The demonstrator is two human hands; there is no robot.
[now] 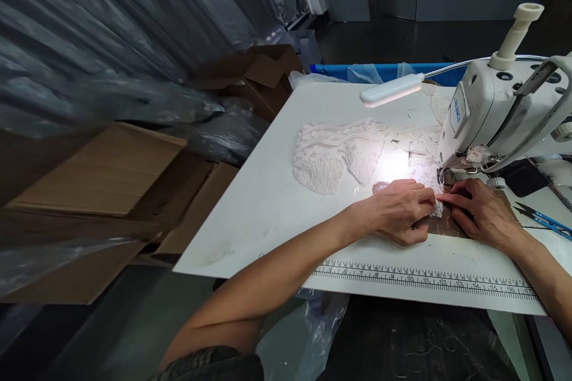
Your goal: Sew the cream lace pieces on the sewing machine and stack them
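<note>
A white sewing machine stands at the right, its needle area lit by a lamp. White lace fabric lies under and before the presser foot. Just in front of the foot, my left hand is closed with fingertips pinching the lace's near end. My right hand rests on the bed right of the lace; its thumb and fingers are apart, and the index fingertip reaches the lace edge near the left fingers. Further left, a finished-looking lace piece lies flat on the table.
Blue-handled thread snips and a dark flat object lie right of my right hand. A printed ruler runs along the front edge of the white table. Cardboard boxes and plastic sheeting stand at the left.
</note>
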